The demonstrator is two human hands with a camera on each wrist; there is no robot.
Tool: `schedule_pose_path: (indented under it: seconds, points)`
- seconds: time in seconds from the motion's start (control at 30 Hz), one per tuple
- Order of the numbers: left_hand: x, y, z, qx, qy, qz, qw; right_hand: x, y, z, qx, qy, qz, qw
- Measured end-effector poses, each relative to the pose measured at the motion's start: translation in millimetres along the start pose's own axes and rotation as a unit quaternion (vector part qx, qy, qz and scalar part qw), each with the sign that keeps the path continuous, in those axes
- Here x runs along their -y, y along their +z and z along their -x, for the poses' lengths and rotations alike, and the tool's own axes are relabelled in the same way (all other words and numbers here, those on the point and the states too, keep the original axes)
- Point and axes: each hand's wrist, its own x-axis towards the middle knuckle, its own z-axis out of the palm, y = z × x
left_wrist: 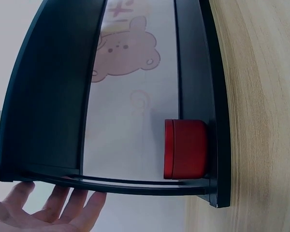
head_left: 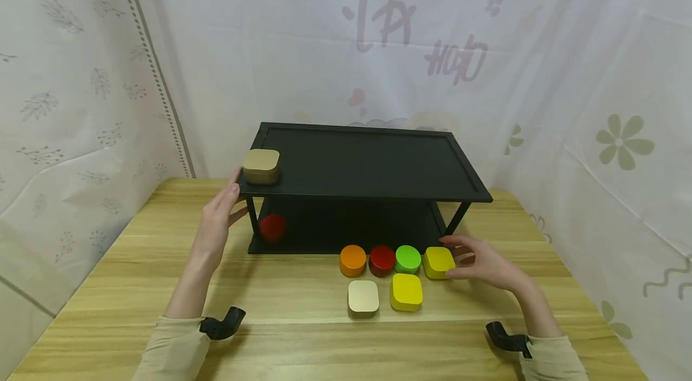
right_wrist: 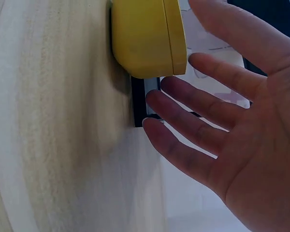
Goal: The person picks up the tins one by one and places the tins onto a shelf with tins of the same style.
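Note:
A black two-tier shelf [head_left: 357, 161] stands on the table. At its left end my left hand [head_left: 216, 219] holds the upper board's edge, thumb above and the other fingers [left_wrist: 89, 210] below by the side rail. A beige-gold square tin [head_left: 262, 166] sits on the top tier's front left corner. On the lower tier's left end is a red round tin [left_wrist: 188, 149]. My right hand [head_left: 483, 261] is spread loosely beside a yellow square tin [head_left: 439, 262] at the shelf's front right, thumb and fingertips close around its right side. In the right wrist view the palm holds nothing.
In front of the shelf stand an orange round tin [head_left: 352, 261], a dark red round tin [head_left: 382, 261] and a green round tin [head_left: 408, 259]. Nearer are a cream square tin [head_left: 363, 298] and another yellow square tin [head_left: 406, 292]. Printed curtains [head_left: 303, 38] hang behind the wooden table [head_left: 303, 345].

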Motion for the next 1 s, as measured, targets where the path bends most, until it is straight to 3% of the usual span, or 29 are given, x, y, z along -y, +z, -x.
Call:
schedule_pose_path:
  seconds: [0.27,1.0]
  points:
    - [-0.1,-0.9,0.9,0.001,-0.003,0.008,1.0000,0.7,2.6,-2.6,0.001,-0.011,0.027,1.000]
    - [0.4,-0.2,0.1,0.002,-0.002,0.019,0.9998,-0.7,7.2,-5.3,0.009,0.007,0.011,1.000]
